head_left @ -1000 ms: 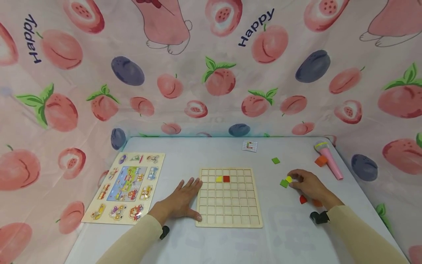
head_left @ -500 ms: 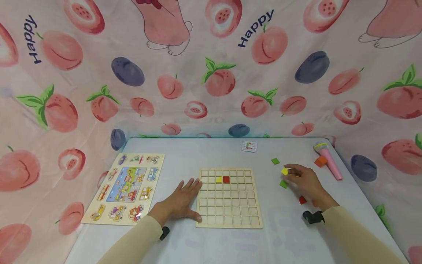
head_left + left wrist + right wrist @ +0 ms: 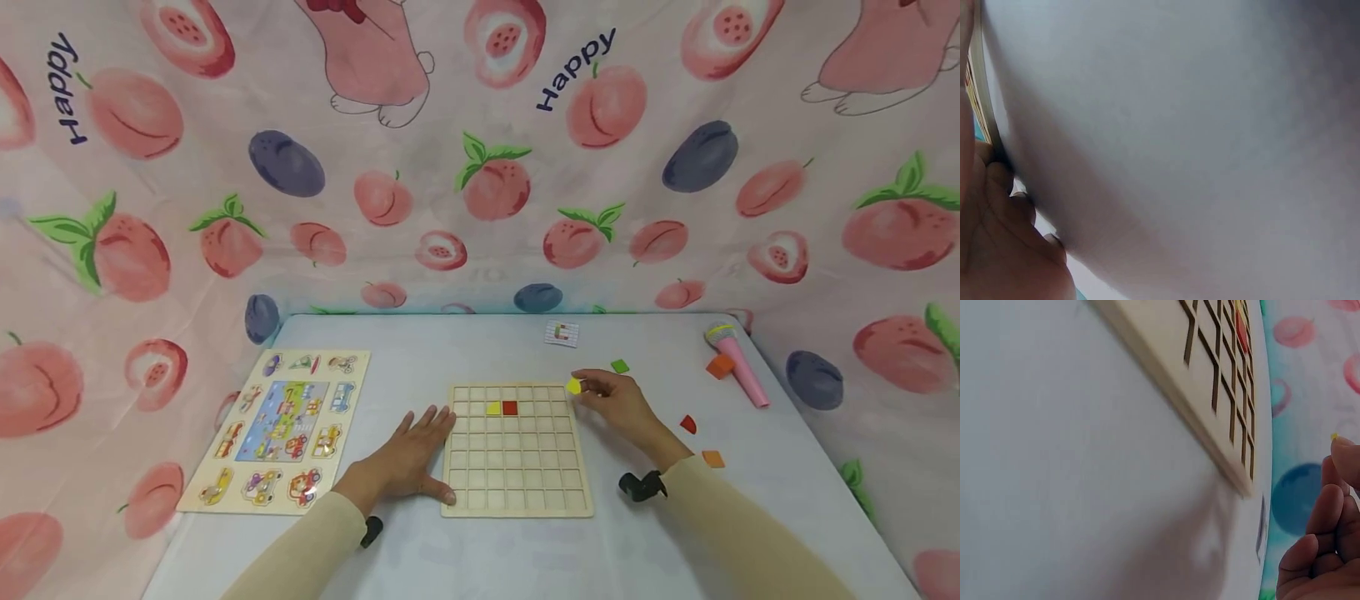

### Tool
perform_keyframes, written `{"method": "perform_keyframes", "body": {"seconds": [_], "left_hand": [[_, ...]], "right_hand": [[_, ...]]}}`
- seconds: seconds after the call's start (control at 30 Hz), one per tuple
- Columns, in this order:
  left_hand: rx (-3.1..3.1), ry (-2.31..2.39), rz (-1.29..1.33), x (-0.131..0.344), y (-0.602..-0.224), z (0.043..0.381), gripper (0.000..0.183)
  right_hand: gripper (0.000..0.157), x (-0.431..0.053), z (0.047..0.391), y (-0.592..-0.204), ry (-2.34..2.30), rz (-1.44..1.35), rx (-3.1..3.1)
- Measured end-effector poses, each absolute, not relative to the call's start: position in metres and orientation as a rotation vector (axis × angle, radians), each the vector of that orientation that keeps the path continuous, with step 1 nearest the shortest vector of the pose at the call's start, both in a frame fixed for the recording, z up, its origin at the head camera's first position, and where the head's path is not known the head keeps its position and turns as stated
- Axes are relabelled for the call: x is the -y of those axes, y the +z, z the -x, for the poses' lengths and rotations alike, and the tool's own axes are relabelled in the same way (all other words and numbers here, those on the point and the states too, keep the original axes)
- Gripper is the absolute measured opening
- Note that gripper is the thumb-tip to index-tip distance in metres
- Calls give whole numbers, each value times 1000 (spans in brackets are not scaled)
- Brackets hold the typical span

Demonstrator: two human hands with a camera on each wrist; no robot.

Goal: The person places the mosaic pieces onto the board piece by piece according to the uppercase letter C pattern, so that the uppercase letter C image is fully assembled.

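Note:
A wooden grid board (image 3: 517, 454) lies on the table, with a yellow piece (image 3: 493, 407) and a red square (image 3: 510, 407) side by side in its second row. My left hand (image 3: 405, 458) rests with spread fingers along the board's left edge; the left wrist view shows only part of this hand (image 3: 1010, 244). Over the board's upper right corner, my right hand (image 3: 618, 408) pinches a small yellow piece (image 3: 573, 386) between thumb and fingers. In the right wrist view just a yellow tip (image 3: 1334, 436) shows above the thumb, beside the board's edge (image 3: 1172, 394).
A green piece (image 3: 619, 366), a red quarter-round piece (image 3: 687, 424) and two orange pieces, one nearer (image 3: 712, 459), lie to the right. The farther orange piece (image 3: 721, 367) touches a pink toy microphone (image 3: 746, 371). A picture puzzle (image 3: 225, 471) lies left, a pattern card (image 3: 561, 333) at the back.
My right hand has lifted the yellow piece from beside a green one and carried it left to the grid board's corner. That green piece is now hidden. The left hand stays put.

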State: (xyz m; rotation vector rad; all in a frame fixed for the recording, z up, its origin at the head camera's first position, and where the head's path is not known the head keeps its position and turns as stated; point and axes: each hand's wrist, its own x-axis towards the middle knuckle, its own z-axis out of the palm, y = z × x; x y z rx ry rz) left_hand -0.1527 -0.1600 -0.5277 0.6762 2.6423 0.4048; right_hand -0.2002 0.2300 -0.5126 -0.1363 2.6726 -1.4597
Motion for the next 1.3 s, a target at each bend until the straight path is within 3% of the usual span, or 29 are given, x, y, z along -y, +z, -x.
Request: {"method": "perform_keyframes", "body": {"seconds": [0.33, 0.77, 1.3], "left_hand": [[-2641, 408, -668, 161, -529, 152, 134], [-2638, 402, -669, 162, -532, 154, 136], [-2639, 410, -675, 160, -528, 152, 134]], "right_hand": [[37, -178, 212, -531, -1374, 211, -2614], [33, -163, 215, -540, -1075, 475, -2727], [23, -159, 207, -542, -1210, 309, -2722]]}}
